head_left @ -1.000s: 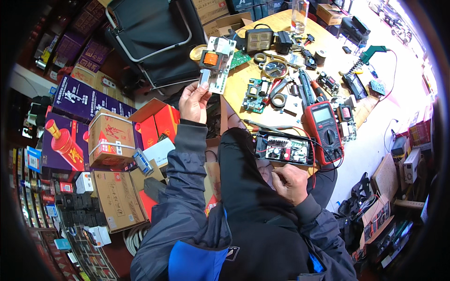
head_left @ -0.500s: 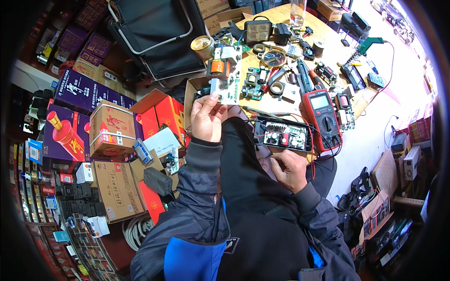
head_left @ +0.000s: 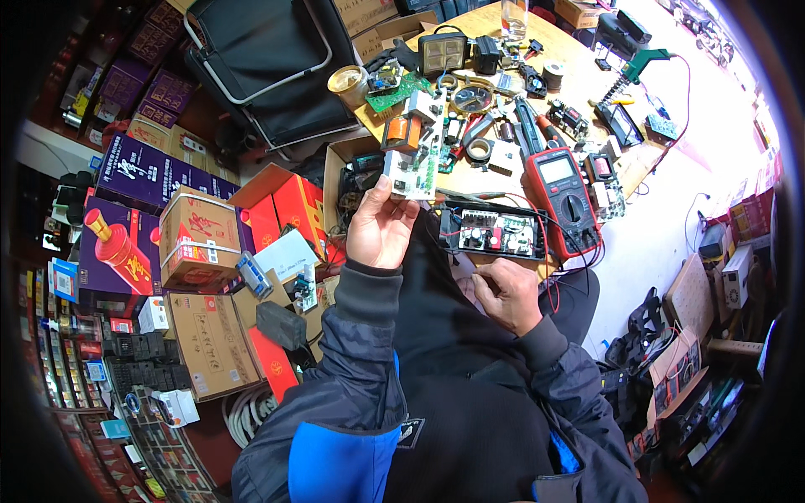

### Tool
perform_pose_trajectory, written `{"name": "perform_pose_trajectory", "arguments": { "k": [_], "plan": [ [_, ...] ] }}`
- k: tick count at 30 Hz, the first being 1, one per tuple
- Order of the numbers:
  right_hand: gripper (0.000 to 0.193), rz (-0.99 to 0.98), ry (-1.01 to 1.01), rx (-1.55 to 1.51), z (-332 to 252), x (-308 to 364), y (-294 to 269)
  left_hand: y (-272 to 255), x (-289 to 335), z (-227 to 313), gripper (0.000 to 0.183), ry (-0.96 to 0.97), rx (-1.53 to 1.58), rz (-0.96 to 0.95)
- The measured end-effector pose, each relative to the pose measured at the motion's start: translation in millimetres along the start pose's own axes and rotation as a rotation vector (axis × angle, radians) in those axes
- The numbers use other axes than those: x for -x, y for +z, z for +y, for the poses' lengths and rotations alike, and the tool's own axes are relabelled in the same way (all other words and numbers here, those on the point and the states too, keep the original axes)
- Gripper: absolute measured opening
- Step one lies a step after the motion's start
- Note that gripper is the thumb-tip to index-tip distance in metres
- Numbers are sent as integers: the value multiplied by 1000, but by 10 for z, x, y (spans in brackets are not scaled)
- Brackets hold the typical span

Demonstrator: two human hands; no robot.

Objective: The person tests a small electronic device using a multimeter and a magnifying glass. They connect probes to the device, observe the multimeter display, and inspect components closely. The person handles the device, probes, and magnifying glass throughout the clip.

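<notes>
Between the thumb and fingers of my left hand is the lower end of a circuit board, held up in front of the table. The board is pale, with an orange-wrapped transformer and a white block near its top. My right hand rests near my thigh, fingers curled in; whether anything is inside them is hidden. Just beyond it lies a black-cased power supply with its board exposed. A red multimeter with its leads stands against the table's near edge, right of that case.
The wooden table carries several boards, tape rolls, a magnifier and pliers. A green soldering iron holder stands at the far right. Cardboard boxes fill my left side, below a black folding chair.
My left hand has turned the board and moved it slightly right and nearer. A green board on the table now shows more behind it. My right hand stays curled in place.
</notes>
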State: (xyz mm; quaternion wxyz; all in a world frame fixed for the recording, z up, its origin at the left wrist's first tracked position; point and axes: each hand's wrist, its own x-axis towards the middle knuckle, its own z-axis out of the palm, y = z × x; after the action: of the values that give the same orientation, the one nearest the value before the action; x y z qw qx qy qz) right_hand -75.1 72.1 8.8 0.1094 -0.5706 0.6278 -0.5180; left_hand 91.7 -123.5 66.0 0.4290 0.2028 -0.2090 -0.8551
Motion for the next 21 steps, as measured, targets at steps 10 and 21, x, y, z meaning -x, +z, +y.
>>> {"name": "perform_pose_trajectory", "arguments": {
  "k": [10,21],
  "plan": [
    [6,-18,29,-20,-23,-9,-15,57,28,13,41,-85,113,-57],
    [9,-19,1,8,14,3,7,-17,11,12,16,74,-4,115]
  ]
}}
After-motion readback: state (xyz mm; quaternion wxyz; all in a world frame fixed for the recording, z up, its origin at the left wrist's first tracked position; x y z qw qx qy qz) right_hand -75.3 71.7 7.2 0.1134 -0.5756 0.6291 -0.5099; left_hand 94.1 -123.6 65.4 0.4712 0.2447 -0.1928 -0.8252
